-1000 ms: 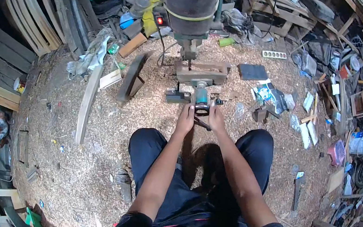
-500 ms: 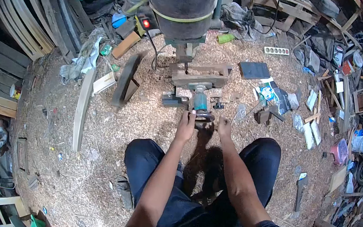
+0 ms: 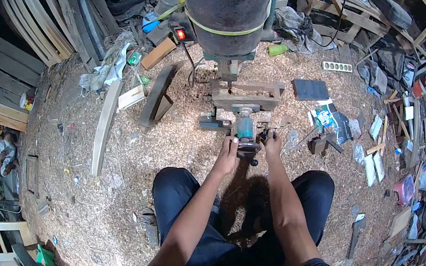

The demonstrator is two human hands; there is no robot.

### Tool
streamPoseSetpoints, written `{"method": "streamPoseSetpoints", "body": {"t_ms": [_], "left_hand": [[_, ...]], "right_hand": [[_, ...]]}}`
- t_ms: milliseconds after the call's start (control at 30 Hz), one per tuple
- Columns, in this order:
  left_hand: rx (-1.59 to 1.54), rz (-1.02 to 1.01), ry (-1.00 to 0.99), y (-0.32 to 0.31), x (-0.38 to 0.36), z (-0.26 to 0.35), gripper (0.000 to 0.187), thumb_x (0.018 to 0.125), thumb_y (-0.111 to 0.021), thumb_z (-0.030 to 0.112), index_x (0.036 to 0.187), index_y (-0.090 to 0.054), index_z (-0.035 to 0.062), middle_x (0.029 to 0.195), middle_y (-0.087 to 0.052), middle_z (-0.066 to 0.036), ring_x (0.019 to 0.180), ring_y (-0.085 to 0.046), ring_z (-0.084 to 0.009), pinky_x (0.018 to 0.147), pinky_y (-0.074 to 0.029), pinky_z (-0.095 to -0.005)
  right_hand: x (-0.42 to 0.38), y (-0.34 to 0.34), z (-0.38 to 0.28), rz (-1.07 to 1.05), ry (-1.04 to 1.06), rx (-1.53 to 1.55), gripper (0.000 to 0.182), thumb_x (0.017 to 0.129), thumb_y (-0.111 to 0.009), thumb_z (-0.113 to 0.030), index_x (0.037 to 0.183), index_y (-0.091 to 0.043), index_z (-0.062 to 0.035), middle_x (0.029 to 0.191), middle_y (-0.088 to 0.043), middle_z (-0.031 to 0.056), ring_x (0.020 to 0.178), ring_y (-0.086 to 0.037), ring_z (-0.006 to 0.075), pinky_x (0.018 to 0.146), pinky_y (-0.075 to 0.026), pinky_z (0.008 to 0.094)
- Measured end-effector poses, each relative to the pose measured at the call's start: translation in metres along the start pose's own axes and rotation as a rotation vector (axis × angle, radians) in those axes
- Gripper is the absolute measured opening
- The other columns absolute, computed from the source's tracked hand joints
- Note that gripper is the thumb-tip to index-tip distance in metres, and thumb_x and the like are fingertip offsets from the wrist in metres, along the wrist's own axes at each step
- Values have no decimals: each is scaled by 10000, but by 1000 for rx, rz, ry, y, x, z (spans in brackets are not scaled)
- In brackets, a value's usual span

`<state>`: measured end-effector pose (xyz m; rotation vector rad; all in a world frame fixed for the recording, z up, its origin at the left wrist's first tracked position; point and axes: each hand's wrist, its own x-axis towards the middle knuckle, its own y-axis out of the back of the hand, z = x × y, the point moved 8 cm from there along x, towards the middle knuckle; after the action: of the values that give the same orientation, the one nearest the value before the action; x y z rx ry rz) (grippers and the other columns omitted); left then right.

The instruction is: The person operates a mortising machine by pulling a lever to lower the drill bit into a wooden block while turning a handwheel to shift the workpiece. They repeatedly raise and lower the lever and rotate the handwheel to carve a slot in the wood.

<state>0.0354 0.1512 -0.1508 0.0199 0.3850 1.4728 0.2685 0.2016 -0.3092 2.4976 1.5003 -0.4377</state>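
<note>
My left hand (image 3: 227, 156) is closed on the rim of a dark handwheel (image 3: 248, 148) at the front of a green machine slide (image 3: 245, 128). Just right of it, my right hand (image 3: 272, 143) has its fingers closed around a small black knob (image 3: 264, 134). Behind the slide, a wooden workpiece (image 3: 245, 100) with a long slot sits clamped crosswise. A drill bit (image 3: 229, 84) points down at its left part, under the drill head (image 3: 227, 68). Part of the wheel is hidden by my left fingers.
A large dark motor housing (image 3: 225, 11) with a yellow band hangs above. A glowing red switch (image 3: 180, 34) and its cable are to the left. Dark timber (image 3: 159, 94) leans nearby. Wood shavings cover the ground (image 3: 120, 202). A person (image 3: 1, 152) sits at far left.
My right hand has moved from beside the handwheel up to the black knob and closed on it. My left hand stays on the wheel. The whole view has shifted slightly.
</note>
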Motion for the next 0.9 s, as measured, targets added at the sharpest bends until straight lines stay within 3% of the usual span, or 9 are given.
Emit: {"method": "streamPoseSetpoints", "body": {"t_ms": [100,433,533,567,667,700,800,833,900], "left_hand": [[1,2,6,0,0,3,473,1048,-314,447,1209,-455,25,1185,-523,-282,1153,-506,-406,1022,-362,-420],[-22,-15,10,1,-2,6,494,1045,-313,468,1233,-449,32,1214,-508,-269,1171,-497,-397,1035,-358,-427],[-43,-38,60,1,-5,8,498,1044,-311,478,1237,-445,39,1219,-512,-265,1169,-505,-400,1030,-363,-427],[-20,-32,18,1,-2,7,504,1043,-306,489,1241,-441,45,1217,-520,-263,1166,-514,-404,1027,-369,-425],[-2,-14,11,2,-2,6,506,1043,-306,491,1241,-441,45,1213,-521,-263,1171,-513,-402,1029,-367,-423],[-4,-19,21,2,-2,7,504,1044,-306,489,1242,-441,45,1217,-517,-262,1175,-510,-401,1032,-365,-421],[-17,-37,47,1,-4,9,502,1045,-307,485,1245,-440,44,1230,-506,-261,1186,-500,-396,1039,-359,-419],[-22,-40,53,2,-4,9,502,1045,-307,484,1245,-440,44,1234,-503,-261,1190,-497,-395,1041,-357,-419],[-26,-41,46,1,-4,10,502,1046,-306,483,1247,-442,44,1242,-498,-263,1194,-493,-395,1043,-353,-420]], "right_hand": [[-15,-8,-10,-21,-180,332,374,1021,-514,-307,1083,-584,55,915,-667,137,780,-682,231,739,-587,357],[-29,-11,-19,-86,-214,207,475,997,-513,-426,1043,-578,42,823,-648,140,710,-658,264,629,-555,367],[-20,-9,2,223,-333,871,300,938,-581,-283,1064,-551,-12,823,-602,122,653,-615,256,583,-529,364],[-15,-12,7,109,-311,914,272,878,-576,-212,1087,-513,-48,857,-568,113,667,-600,245,554,-513,361],[-27,3,-20,122,133,112,269,907,-568,-238,1099,-517,-57,868,-574,92,705,-611,237,586,-510,323],[-25,4,-4,176,-108,389,345,952,-549,-346,1088,-550,-28,878,-610,71,752,-624,215,640,-499,292],[-35,0,-29,58,-162,289,392,987,-541,-368,1036,-606,15,822,-614,63,752,-602,151,608,-480,280],[-34,3,-49,103,85,16,486,995,-531,-430,862,-660,19,757,-626,63,734,-592,122,575,-448,271],[-58,13,-67,199,115,53,497,1005,-511,-420,835,-657,23,731,-616,63,732,-587,129,596,-442,284]]}}
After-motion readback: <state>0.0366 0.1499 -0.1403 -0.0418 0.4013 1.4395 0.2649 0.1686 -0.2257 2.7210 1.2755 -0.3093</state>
